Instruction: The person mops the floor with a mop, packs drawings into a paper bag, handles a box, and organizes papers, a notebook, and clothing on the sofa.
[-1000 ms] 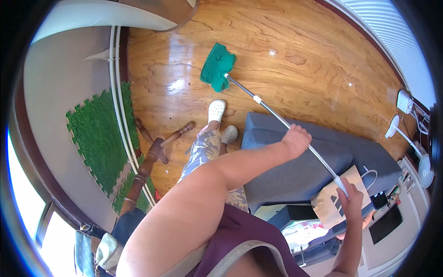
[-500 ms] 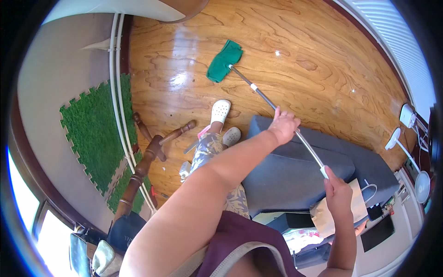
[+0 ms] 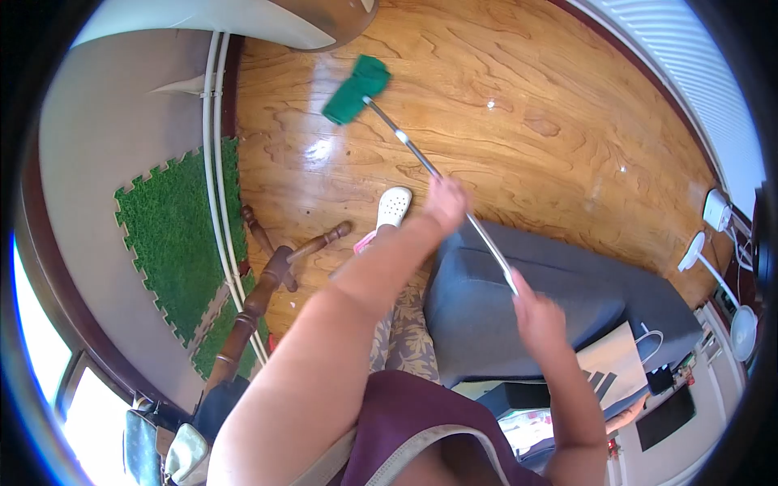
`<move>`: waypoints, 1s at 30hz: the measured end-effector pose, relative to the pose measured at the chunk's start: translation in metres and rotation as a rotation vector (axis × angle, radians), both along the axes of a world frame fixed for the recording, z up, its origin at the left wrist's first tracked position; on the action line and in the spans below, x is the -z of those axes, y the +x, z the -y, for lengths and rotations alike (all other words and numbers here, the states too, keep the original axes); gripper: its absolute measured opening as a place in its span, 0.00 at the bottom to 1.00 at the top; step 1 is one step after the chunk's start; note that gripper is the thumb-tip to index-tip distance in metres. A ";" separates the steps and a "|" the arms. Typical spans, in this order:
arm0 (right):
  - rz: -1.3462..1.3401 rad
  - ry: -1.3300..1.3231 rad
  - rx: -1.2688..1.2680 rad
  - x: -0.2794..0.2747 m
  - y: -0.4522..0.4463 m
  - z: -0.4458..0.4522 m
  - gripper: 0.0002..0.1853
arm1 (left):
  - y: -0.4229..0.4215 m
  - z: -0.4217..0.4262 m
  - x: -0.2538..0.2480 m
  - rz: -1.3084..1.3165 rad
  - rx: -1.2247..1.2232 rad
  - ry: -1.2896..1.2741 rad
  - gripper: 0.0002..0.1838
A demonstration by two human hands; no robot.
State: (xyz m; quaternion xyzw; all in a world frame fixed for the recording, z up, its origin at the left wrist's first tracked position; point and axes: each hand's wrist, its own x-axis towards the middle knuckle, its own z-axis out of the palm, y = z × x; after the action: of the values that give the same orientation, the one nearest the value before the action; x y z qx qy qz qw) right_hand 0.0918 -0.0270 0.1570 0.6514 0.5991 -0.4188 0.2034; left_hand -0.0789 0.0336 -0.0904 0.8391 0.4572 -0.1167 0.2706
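Observation:
A mop with a green cloth head [image 3: 350,95] rests on the wood floor in the upper middle, and its metal pole [image 3: 419,154] slants down to the right. Partway along that pole, my left hand [image 3: 446,202] is closed around it. My right hand [image 3: 539,318] grips the white handle end, lower and farther right. The mop head looks slightly blurred. Below my left forearm are patterned trousers [image 3: 412,328], and one white clog [image 3: 395,206] shows on the floor.
A grey sofa [image 3: 519,324] lies beneath the pole at right, with a paper bag [image 3: 612,364] behind it. Left are a turned wooden stand [image 3: 271,271], white pipes [image 3: 212,154] and green grass-like mats [image 3: 174,235]. A white fan [image 3: 742,328] stands far right.
The mop head has slid left and a little upward across the floor. Both my hands have moved left with the pole, still gripping it.

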 end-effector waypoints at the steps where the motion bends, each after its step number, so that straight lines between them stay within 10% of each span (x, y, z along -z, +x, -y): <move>1: 0.031 -0.124 0.068 -0.015 0.011 0.017 0.22 | 0.014 0.016 -0.019 0.167 -0.045 -0.071 0.03; 6: -0.144 -0.026 0.286 -0.053 0.014 0.054 0.22 | 0.029 0.036 -0.059 0.346 -0.068 -0.384 0.06; 16: -0.269 0.016 0.404 0.017 -0.036 0.021 0.23 | -0.025 -0.024 0.014 0.093 0.014 0.171 0.02; 17: -0.230 -0.089 0.420 0.005 -0.031 0.042 0.23 | -0.011 -0.018 -0.018 0.020 0.071 -0.279 0.08; 23: -0.223 -0.055 0.687 -0.029 -0.033 0.095 0.21 | 0.013 0.039 -0.030 0.430 0.053 -0.235 0.10; 30: -0.509 0.221 0.926 0.085 -0.066 -0.039 0.21 | 0.007 -0.139 0.032 -0.099 0.008 0.156 0.18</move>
State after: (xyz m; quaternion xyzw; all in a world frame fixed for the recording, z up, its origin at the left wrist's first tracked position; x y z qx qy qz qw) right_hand 0.0254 0.0117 0.0722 0.7426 0.3203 -0.5439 -0.2239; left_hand -0.0717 0.1728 -0.1227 0.8525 0.4746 -0.1231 0.1811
